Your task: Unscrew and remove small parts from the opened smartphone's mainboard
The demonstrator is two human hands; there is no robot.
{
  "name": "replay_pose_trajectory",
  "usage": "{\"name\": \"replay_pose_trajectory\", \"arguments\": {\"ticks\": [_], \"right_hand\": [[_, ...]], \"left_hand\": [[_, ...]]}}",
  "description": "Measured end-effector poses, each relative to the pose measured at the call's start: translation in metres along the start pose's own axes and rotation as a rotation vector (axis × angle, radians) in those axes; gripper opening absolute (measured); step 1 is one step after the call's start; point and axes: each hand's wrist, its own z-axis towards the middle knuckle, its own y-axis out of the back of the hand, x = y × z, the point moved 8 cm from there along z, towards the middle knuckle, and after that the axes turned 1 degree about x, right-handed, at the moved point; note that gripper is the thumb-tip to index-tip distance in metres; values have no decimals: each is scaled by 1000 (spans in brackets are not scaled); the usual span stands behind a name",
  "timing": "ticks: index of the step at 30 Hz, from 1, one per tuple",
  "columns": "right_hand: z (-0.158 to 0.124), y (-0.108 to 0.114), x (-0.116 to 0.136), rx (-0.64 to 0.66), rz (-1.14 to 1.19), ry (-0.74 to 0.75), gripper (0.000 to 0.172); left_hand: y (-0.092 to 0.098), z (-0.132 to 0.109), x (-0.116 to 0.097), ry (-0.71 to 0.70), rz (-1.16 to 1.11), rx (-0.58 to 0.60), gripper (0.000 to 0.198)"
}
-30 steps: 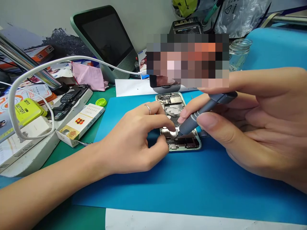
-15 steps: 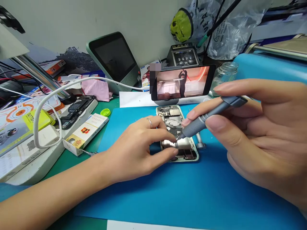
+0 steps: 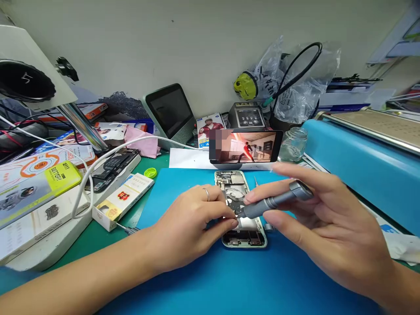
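Note:
An opened phone [image 3: 241, 238] with a pale green frame lies on the blue mat [image 3: 249, 280], its inner boards showing. My left hand [image 3: 193, 227], with a ring on one finger, pinches a small silver metal part at the phone's lower half. A grey screwdriver [image 3: 274, 202] is gripped between the thumb and fingers of my right hand [image 3: 324, 232], its tip pointing down at that silver part inside the phone.
A second phone [image 3: 246, 146] playing a video stands just behind the opened one. A glass jar [image 3: 293, 144], a small tablet [image 3: 170, 113] and a soldering station [image 3: 247, 116] sit at the back. Boxes [image 3: 123, 199], a white cable [image 3: 98, 162] and a lamp arm [image 3: 82, 122] crowd the left.
The camera has lifted and pulled back, so more of the wall and bench shows. Both hands stay on the opened phone, the screwdriver tip still at the silver part.

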Motion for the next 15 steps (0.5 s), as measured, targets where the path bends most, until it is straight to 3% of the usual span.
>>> {"name": "replay_pose_trajectory", "arguments": {"ticks": [3,9,12,15], "right_hand": [[0,5,2,-25,-38,9,53],[4,17,27,-143,-130,288,66],[5,26,30,-273,-182,227,62],[1,34,34,-366,-225,204,71]], "left_hand": [[0,1,4,40,-45,-7,13],[8,4,14,200,-236,-66,11],[13,5,20,333,-391,-140,12],[13,3,26,480,-590,-231,21]]}}
